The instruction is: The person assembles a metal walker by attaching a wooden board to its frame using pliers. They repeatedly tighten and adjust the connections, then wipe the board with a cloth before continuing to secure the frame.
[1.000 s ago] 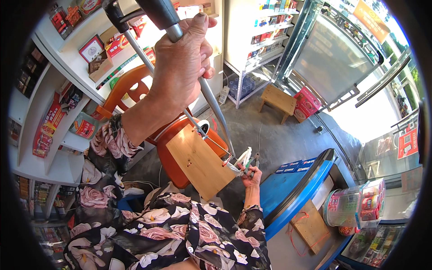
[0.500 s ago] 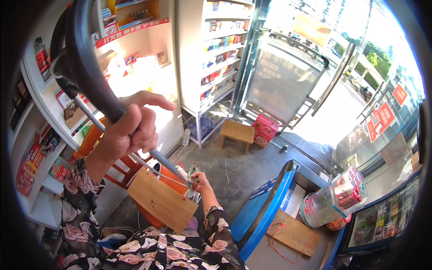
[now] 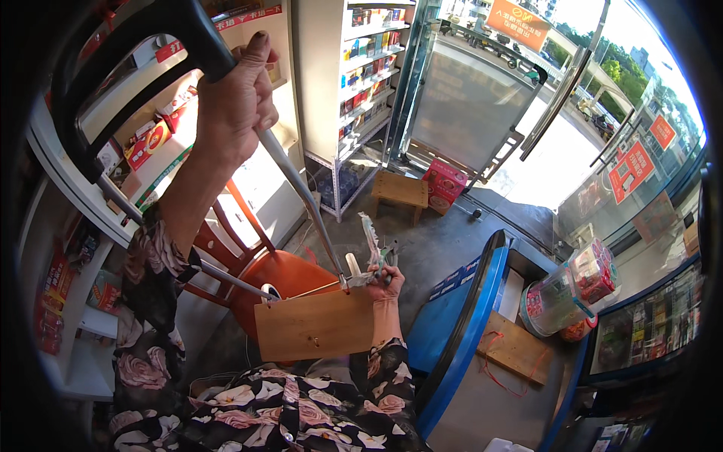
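My left hand (image 3: 237, 109) is closed around a metal tube frame with a thick black curved handle (image 3: 139, 34), gripping it where the black grip meets the bare tube. The frame slants down toward my lap. A wooden board (image 3: 312, 328) hangs at its lower end, with red cord showing at its upper edge. My right hand (image 3: 385, 285) is closed beside the board's upper right corner and the tube's lower end. A greyish, crumpled bundle (image 3: 373, 245) sticks up from its fingers; I cannot make out what it is.
An orange chair (image 3: 279, 279) stands behind the board. Ahead are a small wooden stool (image 3: 399, 192) and a pink box (image 3: 446, 181) by the glass door. At right, a blue-edged counter (image 3: 459, 316) bears a plank (image 3: 516, 350) and clear candy jars (image 3: 553, 301). Stocked shelves (image 3: 369, 75) line the wall.
My left hand has moved up and to the right, its extended finger now folded in. The frame and board have shifted right, the board turning more level. My right hand has moved right and slightly up.
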Action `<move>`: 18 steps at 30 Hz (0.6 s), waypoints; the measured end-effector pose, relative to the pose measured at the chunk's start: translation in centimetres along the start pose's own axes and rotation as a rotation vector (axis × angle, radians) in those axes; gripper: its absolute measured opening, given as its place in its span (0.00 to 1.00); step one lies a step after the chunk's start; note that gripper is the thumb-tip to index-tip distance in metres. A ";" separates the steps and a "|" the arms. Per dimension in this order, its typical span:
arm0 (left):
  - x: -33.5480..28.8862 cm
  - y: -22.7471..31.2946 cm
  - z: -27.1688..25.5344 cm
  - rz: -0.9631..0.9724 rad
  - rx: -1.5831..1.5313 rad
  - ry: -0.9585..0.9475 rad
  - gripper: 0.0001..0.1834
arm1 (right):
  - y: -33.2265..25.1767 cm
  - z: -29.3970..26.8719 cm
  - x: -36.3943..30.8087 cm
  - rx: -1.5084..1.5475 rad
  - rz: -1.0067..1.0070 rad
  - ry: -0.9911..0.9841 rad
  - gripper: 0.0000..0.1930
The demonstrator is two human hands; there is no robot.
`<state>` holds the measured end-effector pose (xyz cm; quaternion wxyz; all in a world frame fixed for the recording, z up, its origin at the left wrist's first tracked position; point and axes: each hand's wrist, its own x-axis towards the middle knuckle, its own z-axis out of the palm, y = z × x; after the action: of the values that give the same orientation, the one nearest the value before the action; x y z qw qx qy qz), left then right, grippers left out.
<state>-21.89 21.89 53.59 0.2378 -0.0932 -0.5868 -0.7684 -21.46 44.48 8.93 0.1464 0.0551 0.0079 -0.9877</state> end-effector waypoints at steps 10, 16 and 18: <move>5.2 -4.5 -8.2 -0.153 0.072 0.282 0.14 | -0.6 -1.6 -9.6 -0.348 -0.131 0.274 0.23; 6.5 -6.9 -13.5 -0.141 0.066 0.442 0.14 | 1.2 -3.7 -13.1 -0.180 -0.254 0.314 0.26; 6.7 -7.6 -15.0 -0.139 0.128 0.466 0.14 | 1.2 -3.6 -14.0 -0.240 -0.285 0.311 0.26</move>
<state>-29.26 7.46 45.45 0.3188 0.1422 -0.5684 -0.7450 -7.41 47.46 6.96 0.0079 0.1870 0.1556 -0.9699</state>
